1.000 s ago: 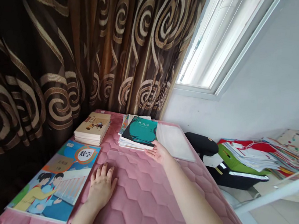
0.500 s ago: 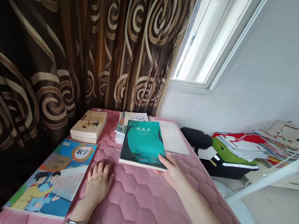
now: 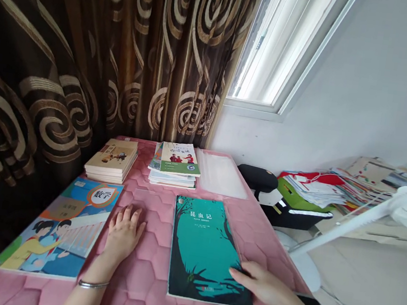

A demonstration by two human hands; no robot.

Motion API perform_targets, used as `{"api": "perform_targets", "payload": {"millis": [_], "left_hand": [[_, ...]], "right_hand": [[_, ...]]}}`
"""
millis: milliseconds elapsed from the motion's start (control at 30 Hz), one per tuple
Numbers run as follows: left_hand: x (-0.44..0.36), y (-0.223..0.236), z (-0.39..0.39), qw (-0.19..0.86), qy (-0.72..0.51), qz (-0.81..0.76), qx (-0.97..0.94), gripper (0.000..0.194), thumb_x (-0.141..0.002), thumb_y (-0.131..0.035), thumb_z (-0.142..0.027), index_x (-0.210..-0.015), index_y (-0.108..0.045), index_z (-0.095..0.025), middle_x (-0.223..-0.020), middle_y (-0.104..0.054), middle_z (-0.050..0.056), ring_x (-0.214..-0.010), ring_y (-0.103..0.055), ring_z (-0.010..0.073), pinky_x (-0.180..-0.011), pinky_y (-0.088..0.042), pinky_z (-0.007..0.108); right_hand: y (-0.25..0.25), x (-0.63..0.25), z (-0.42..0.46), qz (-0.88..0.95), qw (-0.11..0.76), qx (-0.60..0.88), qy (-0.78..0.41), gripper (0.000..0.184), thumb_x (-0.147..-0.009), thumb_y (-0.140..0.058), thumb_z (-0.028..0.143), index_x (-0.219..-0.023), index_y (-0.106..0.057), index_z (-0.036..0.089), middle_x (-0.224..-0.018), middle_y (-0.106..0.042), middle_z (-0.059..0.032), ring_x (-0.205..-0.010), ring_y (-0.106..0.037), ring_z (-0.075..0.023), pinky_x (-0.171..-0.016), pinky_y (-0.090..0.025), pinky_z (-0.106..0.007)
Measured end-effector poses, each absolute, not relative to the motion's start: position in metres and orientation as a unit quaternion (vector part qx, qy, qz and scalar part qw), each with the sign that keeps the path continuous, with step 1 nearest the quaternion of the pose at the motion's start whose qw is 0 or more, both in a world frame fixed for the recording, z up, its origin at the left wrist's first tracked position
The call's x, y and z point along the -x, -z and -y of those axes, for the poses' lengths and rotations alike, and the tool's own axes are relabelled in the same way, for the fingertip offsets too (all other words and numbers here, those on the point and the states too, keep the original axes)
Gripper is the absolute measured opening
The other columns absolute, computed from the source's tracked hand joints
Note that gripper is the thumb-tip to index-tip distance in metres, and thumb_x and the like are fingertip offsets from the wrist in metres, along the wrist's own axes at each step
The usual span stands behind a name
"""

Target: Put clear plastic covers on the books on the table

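My right hand (image 3: 262,284) grips the lower right edge of a teal book (image 3: 208,249), thumb on the cover and fingers underneath. The book lies face up, low over or on the pink quilted tabletop (image 3: 144,275); I cannot tell if it rests fully. Faint edges of a clear plastic sheet (image 3: 147,200) show around it. Palm down, my left hand (image 3: 125,232) lies flat on the quilted surface with its fingers stretched out, a bracelet on the wrist. Just left of it is a blue mathematics textbook (image 3: 59,233), cover up.
A stack of tan books (image 3: 112,157) stands at the back left. Behind the teal book is a pile of thin books (image 3: 177,161), with translucent plastic sheets (image 3: 223,175) beside it. A patterned curtain (image 3: 156,55) borders the back; a white fan (image 3: 353,219) stands right.
My right hand has brought the teal book down and toward me, away from the back pile, whose top book now shows. The left hand stays flat in place.
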State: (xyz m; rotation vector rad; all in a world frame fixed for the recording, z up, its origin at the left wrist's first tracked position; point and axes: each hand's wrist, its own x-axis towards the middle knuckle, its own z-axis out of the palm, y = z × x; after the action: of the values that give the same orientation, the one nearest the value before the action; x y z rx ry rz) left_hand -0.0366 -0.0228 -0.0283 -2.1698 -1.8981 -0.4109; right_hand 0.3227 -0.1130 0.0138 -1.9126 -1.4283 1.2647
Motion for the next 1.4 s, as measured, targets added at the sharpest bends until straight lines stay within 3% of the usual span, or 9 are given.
{"api": "perform_targets", "payload": {"millis": [133, 267, 367, 733, 867, 967, 1067, 1200, 1400], "left_hand": [[0.037, 0.03, 0.022, 0.129, 0.135, 0.646, 0.741, 0.041, -0.093, -0.041, -0.036, -0.128, -0.055, -0.02, -0.134, -0.051, 0.015, -0.115, -0.052, 0.0297, -0.095, -0.041, 0.047], [0.035, 0.031, 0.021, 0.129, 0.127, 0.651, 0.737, 0.042, -0.092, -0.042, -0.036, -0.129, -0.055, -0.02, -0.134, -0.052, 0.014, -0.115, -0.052, 0.0298, -0.096, -0.041, 0.047], [0.034, 0.029, 0.021, 0.127, 0.121, 0.651, 0.738, 0.042, -0.092, -0.042, -0.037, -0.129, -0.055, -0.021, -0.134, -0.052, 0.014, -0.114, -0.052, 0.0308, -0.095, -0.042, 0.047], [0.037, 0.03, 0.017, 0.108, 0.116, 0.653, 0.741, 0.044, -0.092, -0.04, -0.042, -0.13, -0.053, -0.023, -0.137, -0.048, 0.011, -0.119, -0.048, 0.0318, -0.096, -0.043, 0.048], [0.025, 0.022, 0.024, 0.121, 0.134, 0.654, 0.734, 0.042, -0.092, -0.041, -0.032, -0.128, -0.054, -0.015, -0.139, -0.047, 0.016, -0.126, -0.044, 0.033, -0.107, -0.03, 0.056], [0.0, 0.013, 0.046, 0.056, 0.158, 0.579, 0.798, 0.043, -0.092, -0.04, -0.027, -0.131, -0.051, -0.012, -0.143, -0.044, 0.017, -0.136, -0.035, 0.0288, -0.112, -0.027, 0.049], [-0.029, 0.012, 0.074, -0.098, 0.128, 0.463, 0.871, 0.055, -0.092, -0.04, -0.041, -0.143, -0.035, -0.02, -0.152, -0.033, 0.01, -0.139, -0.032, 0.0224, -0.109, -0.036, 0.04], [-0.048, 0.018, 0.095, -0.179, 0.076, 0.445, 0.874, 0.091, -0.076, -0.06, -0.058, -0.149, -0.022, -0.017, -0.155, -0.018, 0.018, -0.143, -0.014, 0.0342, -0.111, -0.029, 0.054], [-0.046, 0.018, 0.091, -0.191, 0.073, 0.432, 0.878, 0.096, -0.069, -0.073, -0.042, -0.148, -0.023, -0.021, -0.156, -0.016, 0.017, -0.143, -0.009, 0.0337, -0.112, -0.025, 0.057]], "right_hand": [[-0.015, -0.333, 0.062, 0.513, 0.168, 0.697, -0.472, 0.051, -0.072, -0.054, 0.07, -0.068, -0.059, 0.02, -0.062, -0.063, -0.0013, -0.058, -0.059, -0.0163, -0.05, -0.044, -0.024], [0.003, -0.324, 0.031, 0.559, 0.178, 0.754, -0.295, 0.058, -0.086, -0.034, 0.066, -0.069, -0.061, 0.018, -0.072, -0.068, -0.0103, -0.072, -0.065, -0.0246, -0.062, -0.046, -0.031], [0.013, -0.317, 0.03, 0.579, 0.169, 0.771, -0.206, 0.055, -0.09, -0.03, 0.06, -0.084, -0.065, 0.017, -0.09, -0.071, -0.0144, -0.088, -0.066, -0.0288, -0.069, -0.046, -0.033], [0.014, -0.339, 0.037, 0.59, 0.17, 0.762, -0.209, 0.049, -0.092, -0.029, 0.057, -0.073, -0.057, 0.021, -0.082, -0.069, -0.0083, -0.08, -0.063, -0.0242, -0.067, -0.042, -0.03], [0.017, -0.341, 0.038, 0.591, 0.148, 0.768, -0.196, 0.05, -0.092, -0.028, 0.057, -0.074, -0.057, 0.02, -0.08, -0.068, -0.0095, -0.078, -0.063, -0.0247, -0.068, -0.041, -0.031], [0.016, -0.339, 0.039, 0.592, 0.134, 0.775, -0.178, 0.051, -0.093, -0.027, 0.056, -0.077, -0.059, 0.02, -0.082, -0.069, -0.0111, -0.083, -0.063, -0.026, -0.069, -0.041, -0.031], [0.015, -0.338, 0.039, 0.591, 0.13, 0.776, -0.177, 0.051, -0.094, -0.027, 0.055, -0.079, -0.06, 0.02, -0.084, -0.069, -0.0111, -0.086, -0.063, -0.026, -0.07, -0.041, -0.031], [0.016, -0.34, 0.038, 0.594, 0.136, 0.772, -0.178, 0.05, -0.094, -0.028, 0.054, -0.082, -0.062, 0.019, -0.082, -0.069, -0.0095, -0.081, -0.063, -0.0243, -0.067, -0.04, -0.03], [0.014, -0.342, 0.039, 0.594, 0.15, 0.767, -0.193, 0.05, -0.094, -0.03, 0.054, -0.077, -0.061, 0.019, -0.078, -0.068, -0.0077, -0.076, -0.063, -0.0215, -0.065, -0.039, -0.029]]}}
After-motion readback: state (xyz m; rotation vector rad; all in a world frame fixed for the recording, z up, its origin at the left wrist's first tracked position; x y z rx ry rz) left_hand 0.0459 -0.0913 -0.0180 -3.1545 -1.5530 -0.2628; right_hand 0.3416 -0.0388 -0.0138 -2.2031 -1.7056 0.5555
